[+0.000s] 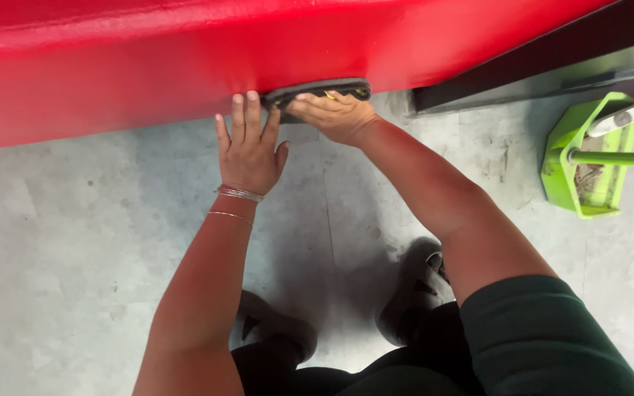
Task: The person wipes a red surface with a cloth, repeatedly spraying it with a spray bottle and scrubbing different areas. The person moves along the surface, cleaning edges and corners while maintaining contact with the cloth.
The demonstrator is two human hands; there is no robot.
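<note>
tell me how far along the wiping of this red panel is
Done: the glossy red panel shines evenly, though no wiped and unwiped zones can be told apart. In hand: the right hand presses a dark pad with yellow trim against the panel's lower edge, while the left hand rests flat beside it. Left: cannot tell how much; the green dustpan sits aside on the grey concrete floor.

red panel (185, 66): cut off top and sides | dark pad (317, 89): half hidden under right hand (335, 114) | green dustpan (588, 158): handle cropped right
</note>
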